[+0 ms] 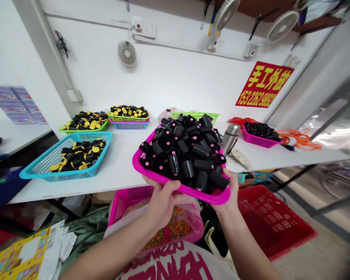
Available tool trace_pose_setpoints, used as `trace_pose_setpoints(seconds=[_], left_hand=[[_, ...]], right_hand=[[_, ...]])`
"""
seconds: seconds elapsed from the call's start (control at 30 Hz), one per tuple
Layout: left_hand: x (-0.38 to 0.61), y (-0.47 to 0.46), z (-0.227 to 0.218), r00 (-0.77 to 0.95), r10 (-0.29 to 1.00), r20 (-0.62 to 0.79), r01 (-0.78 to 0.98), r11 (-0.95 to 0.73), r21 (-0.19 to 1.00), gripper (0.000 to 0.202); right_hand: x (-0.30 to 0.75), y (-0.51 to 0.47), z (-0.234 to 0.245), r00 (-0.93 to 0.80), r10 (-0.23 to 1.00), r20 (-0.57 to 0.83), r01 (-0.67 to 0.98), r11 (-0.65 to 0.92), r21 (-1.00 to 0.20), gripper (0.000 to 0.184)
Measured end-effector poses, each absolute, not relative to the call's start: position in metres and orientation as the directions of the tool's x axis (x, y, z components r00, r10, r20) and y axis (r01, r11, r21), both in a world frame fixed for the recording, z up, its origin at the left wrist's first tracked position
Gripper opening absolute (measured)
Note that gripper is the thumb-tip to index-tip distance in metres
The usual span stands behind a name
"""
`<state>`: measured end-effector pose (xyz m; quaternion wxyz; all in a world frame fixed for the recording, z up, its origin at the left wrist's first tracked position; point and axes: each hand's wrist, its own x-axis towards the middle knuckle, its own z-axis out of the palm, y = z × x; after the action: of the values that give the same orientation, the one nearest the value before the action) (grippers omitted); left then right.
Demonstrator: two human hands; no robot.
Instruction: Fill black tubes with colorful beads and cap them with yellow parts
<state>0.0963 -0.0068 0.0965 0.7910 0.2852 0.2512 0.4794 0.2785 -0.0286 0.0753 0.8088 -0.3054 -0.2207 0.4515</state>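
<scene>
Both my hands carry a magenta plastic basket (160, 177), tilted a little toward me over the table's front edge. It is heaped with small black cylinders (188, 167), several showing pink dots on their ends. My left hand (163, 198) grips the near rim, thumb on top and fingers underneath. At the near right corner my right hand (229, 194) is wrapped round the basket, its fingers partly hidden below. Under the basket, near my lap, a pink basket (113, 210) holds a clear bag of small multicoloured beads (175, 225).
A blue basket (67, 177) and green baskets (103, 128) of black and yellow pieces stand left on the white table (125, 155). Right of my load are a steel flask (230, 134), another magenta basket (258, 142) and orange cords (301, 140). A red crate (297, 229) sits below right.
</scene>
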Motion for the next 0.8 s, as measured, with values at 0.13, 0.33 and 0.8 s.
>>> trace_pose_setpoints(seconds=[0.13, 0.33, 0.8], left_hand=[[0.075, 0.022, 0.101, 0.279, 0.955, -0.099, -0.663, 0.266, 0.700, 0.068], [0.050, 0.076, 0.107, 0.123, 0.992, -0.009, -0.682, 0.091, 0.726, 0.066], [-0.032, 0.235, 0.103, 0.130, 0.984, -0.126, -0.575, 0.178, 0.798, 0.036]], right_hand=[[0.253, 0.011, 0.081, 0.277, 0.961, 0.011, -0.729, 0.218, -0.649, 0.023], [0.229, 0.075, 0.085, 0.101, 0.994, 0.048, -0.789, 0.109, -0.605, 0.024], [0.305, 0.308, 0.080, 0.028, 0.999, -0.025, -0.756, 0.004, -0.655, 0.035]])
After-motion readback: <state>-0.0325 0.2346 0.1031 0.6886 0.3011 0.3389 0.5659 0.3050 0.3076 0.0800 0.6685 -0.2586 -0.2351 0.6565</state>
